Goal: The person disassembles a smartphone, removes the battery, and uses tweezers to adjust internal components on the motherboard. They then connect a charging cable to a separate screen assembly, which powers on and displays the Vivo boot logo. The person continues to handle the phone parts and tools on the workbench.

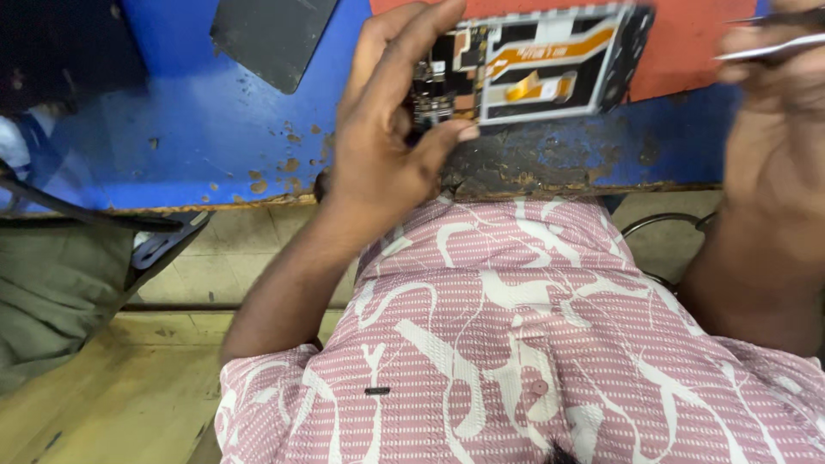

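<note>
My left hand [387, 146] grips the opened phone [533, 64] over the blue desk's [206, 129] near edge. My right hand [773, 94] pinches tweezers [769, 43], blurred, far right. I'm mid-inspection; next needs a steady tip.

Your left hand [387, 129] blocks the opened phone's [533, 64] near end; bare chipped blue tabletop [198, 129] lies open to its left.
</note>
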